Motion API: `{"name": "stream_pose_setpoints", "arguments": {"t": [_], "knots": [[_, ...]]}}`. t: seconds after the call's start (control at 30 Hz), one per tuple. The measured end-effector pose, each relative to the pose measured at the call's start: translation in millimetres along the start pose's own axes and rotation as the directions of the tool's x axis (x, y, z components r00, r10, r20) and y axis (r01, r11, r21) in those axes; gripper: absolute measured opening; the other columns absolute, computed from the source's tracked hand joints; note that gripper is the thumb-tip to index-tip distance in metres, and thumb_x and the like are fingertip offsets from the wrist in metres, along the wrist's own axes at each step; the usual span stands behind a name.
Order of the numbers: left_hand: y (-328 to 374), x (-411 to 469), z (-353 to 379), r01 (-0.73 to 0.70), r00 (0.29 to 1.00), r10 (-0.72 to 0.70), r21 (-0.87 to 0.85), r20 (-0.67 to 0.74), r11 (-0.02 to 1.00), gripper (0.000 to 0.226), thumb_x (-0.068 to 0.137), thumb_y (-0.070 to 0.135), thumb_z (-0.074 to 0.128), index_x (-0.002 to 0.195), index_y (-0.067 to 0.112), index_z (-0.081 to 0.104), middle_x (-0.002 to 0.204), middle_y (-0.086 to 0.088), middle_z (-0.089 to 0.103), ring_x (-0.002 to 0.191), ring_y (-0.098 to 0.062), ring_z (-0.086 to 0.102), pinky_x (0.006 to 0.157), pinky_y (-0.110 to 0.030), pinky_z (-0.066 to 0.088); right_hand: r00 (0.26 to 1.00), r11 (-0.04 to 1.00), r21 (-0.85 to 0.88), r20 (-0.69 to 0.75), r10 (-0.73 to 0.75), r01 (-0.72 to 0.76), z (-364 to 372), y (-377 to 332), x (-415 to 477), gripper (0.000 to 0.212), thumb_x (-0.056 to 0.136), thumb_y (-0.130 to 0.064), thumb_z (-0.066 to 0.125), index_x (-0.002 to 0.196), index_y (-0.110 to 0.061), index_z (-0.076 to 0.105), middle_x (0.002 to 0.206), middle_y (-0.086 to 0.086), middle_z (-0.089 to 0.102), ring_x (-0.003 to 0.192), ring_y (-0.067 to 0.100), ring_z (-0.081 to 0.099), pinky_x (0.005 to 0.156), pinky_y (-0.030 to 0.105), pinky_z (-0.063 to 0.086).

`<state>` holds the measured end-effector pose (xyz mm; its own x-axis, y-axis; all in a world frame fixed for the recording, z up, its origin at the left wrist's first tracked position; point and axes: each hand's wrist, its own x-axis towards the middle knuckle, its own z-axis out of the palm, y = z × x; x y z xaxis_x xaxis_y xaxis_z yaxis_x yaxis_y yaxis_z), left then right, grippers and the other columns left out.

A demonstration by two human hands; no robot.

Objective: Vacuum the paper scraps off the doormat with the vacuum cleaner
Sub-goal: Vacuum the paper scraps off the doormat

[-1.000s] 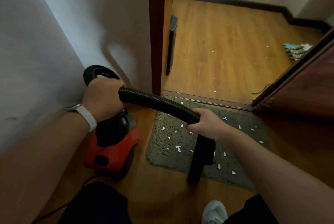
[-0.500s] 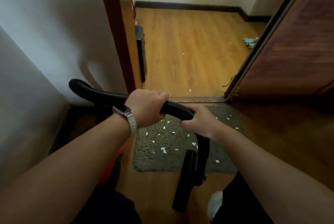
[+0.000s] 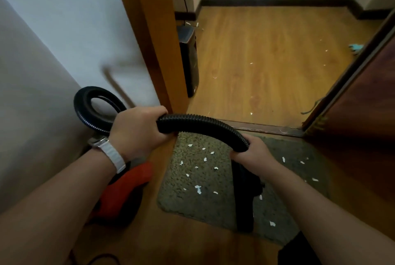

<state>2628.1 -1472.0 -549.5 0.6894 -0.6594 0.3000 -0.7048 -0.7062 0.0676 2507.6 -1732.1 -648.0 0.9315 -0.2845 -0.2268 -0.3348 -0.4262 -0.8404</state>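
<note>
Head view, looking down at a doorway. Left hand (image 3: 136,132), centre-left of frame, is wrapped around the black ribbed hose (image 3: 201,122), fingers curled over the top. Right hand (image 3: 254,153), right of centre, clamps the hose's lower end where it meets the black nozzle tube (image 3: 244,207). The tube drops from that hand to the near edge of the doormat (image 3: 192,202); contact with the mat cannot be confirmed. The hose arches between the two hands and loops behind the left hand against the wall.

Vacuum cleaner (image 3: 126,192), red-bodied, sits on the floor at lower left, just beside the mat and partly hidden under the left forearm. Paper scraps (image 3: 198,189), white, lie scattered across the mat on both sides of the tube.

A white-strapped watch (image 3: 111,153) is on the left wrist. More white flecks lie on the wooden floor (image 3: 267,68) past the threshold. A wooden door frame (image 3: 154,40) stands at upper centre, a dark door (image 3: 367,102) at right.
</note>
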Motion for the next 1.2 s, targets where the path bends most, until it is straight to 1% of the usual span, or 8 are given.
{"name": "stream_pose_setpoints", "arguments": {"t": [0.07, 0.2, 0.37, 0.5, 0.6, 0.73, 0.93, 1.2], "knots": [[11, 2, 16, 0.013, 1.0, -0.012, 0.06, -0.014, 0.998, 0.03, 0.078, 0.057, 0.052, 0.075, 0.027, 0.058, 0.061, 0.012, 0.052, 0.053, -0.017, 0.054, 0.047, -0.026, 0.042, 1.0, 0.999, -0.041, -0.017, -0.023, 0.022, -7, 12, 18, 0.022, 0.075, -0.007, 0.072, 0.08, -0.025, 0.06, 0.065, -0.006, 0.056, 0.058, 0.013, 0.055, 0.053, 0.025, 0.041], [42, 14, 38, -0.053, 0.998, 0.055, 0.235, -0.004, 0.971, 0.018, 0.072, 0.022, 0.077, 0.083, 0.016, 0.065, 0.067, 0.0, 0.06, 0.056, -0.027, 0.057, 0.049, -0.029, 0.041, 0.999, 0.987, -0.161, 0.042, 0.003, 0.004, -24, 28, 29, 0.023, 0.072, -0.022, 0.07, 0.092, -0.031, 0.064, 0.072, -0.007, 0.063, 0.067, 0.018, 0.065, 0.059, 0.029, 0.053], [78, 37, 80, -0.212, 0.975, 0.182, 0.28, 0.129, 0.937, 0.025, 0.07, 0.026, 0.081, 0.079, 0.016, 0.06, 0.061, -0.001, 0.056, 0.047, -0.026, 0.054, 0.046, -0.025, 0.027, 0.996, 0.924, -0.381, 0.091, 0.017, 0.019, -27, 30, 23, 0.023, 0.079, -0.028, 0.066, 0.101, -0.028, 0.06, 0.089, -0.005, 0.065, 0.086, 0.023, 0.064, 0.077, 0.035, 0.057], [88, 25, 117, -0.268, 0.953, 0.23, 0.194, 0.195, 0.944, 0.029, 0.066, 0.027, 0.081, 0.076, 0.02, 0.055, 0.059, 0.005, 0.056, 0.045, -0.023, 0.056, 0.045, -0.022, 0.023, 0.991, 0.866, -0.498, 0.127, 0.031, 0.037, -32, 45, 16, 0.02, 0.08, -0.025, 0.065, 0.1, -0.028, 0.06, 0.09, -0.005, 0.064, 0.086, 0.022, 0.062, 0.075, 0.036, 0.056], [103, 15, 135, -0.21, 0.944, 0.169, 0.124, 0.283, 0.97, 0.026, 0.081, 0.041, 0.067, 0.081, 0.027, 0.044, 0.064, 0.009, 0.048, 0.064, -0.02, 0.063, 0.045, -0.027, 0.021, 0.988, 0.831, -0.555, 0.135, 0.071, 0.016, -45, 53, 4, 0.018, 0.079, -0.025, 0.067, 0.095, -0.029, 0.059, 0.086, -0.007, 0.063, 0.081, 0.019, 0.063, 0.07, 0.036, 0.057], [129, 25, 138, -0.12, 0.943, 0.135, -0.069, 0.304, 0.99, 0.023, 0.084, 0.044, 0.06, 0.082, 0.028, 0.044, 0.067, 0.01, 0.05, 0.069, -0.018, 0.058, 0.05, -0.028, 0.034, 0.991, 0.887, -0.443, -0.046, 0.122, -0.13, -66, 60, -24, 0.016, 0.077, -0.021, 0.07, 0.088, -0.024, 0.058, 0.084, -0.004, 0.062, 0.078, 0.019, 0.062, 0.067, 0.036, 0.054], [147, 34, 139, 0.059, 0.943, 0.044, -0.295, 0.331, 0.954, 0.015, 0.084, 0.039, 0.064, 0.081, 0.027, 0.055, 0.069, 0.01, 0.06, 0.062, -0.01, 0.058, 0.052, -0.026, 0.047, 0.953, 0.862, -0.431, -0.249, 0.17, -0.267, -76, 51, -41, 0.042, 0.076, -0.028, 0.074, 0.115, -0.026, 0.06, 0.115, -0.003, 0.045, 0.112, 0.019, 0.045, 0.094, 0.037, 0.048], [103, 42, 126, 0.076, 0.956, 0.021, -0.316, 0.294, 0.946, 0.008, 0.082, 0.035, 0.063, 0.083, 0.028, 0.059, 0.069, 0.009, 0.061, 0.063, -0.009, 0.059, 0.055, -0.026, 0.051, 0.893, 0.815, -0.374, -0.268, 0.361, -0.442, -63, 22, -28, 0.044, 0.075, -0.05, 0.076, 0.112, -0.03, 0.062, 0.105, -0.001, 0.054, 0.093, 0.021, 0.06, 0.072, 0.035, 0.055]]}}
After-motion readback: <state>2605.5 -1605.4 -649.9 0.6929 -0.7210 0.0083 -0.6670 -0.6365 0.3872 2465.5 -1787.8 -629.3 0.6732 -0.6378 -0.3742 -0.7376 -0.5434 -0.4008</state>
